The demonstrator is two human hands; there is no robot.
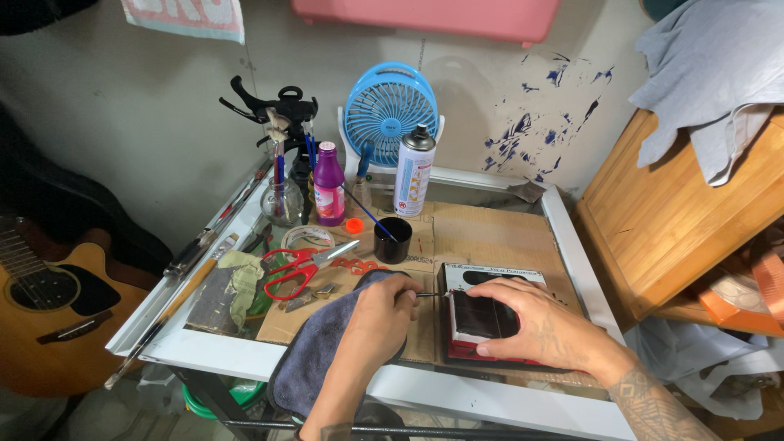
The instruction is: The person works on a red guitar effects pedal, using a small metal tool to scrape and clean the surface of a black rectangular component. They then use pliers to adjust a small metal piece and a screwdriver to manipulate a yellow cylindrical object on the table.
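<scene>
Here, a small black-and-red box-shaped device [488,317] is shown lying on the cardboard sheet [490,233] that covers the white-framed desk [572,237], near its front edge. The right hand [535,318] is laid flat over the top of the device, its fingers [494,291] spread along the device's edges so that it is pressed down and steadied. A thin tool [428,294] is gripped in the closed fingers of the left hand [377,317], its tip being set against the left side of the device. The left hand is rested on a blue-grey cloth [314,359], which is draped over the front edge of the desk. Behind the hands, red-handled scissors [298,265], a roll of tape [309,238], a black cup [393,238] with a brush in it, a purple bottle [328,184], a spray can [413,171] and a blue fan [389,106] are seen. An acoustic guitar [45,306] is propped at the left of the desk.
</scene>
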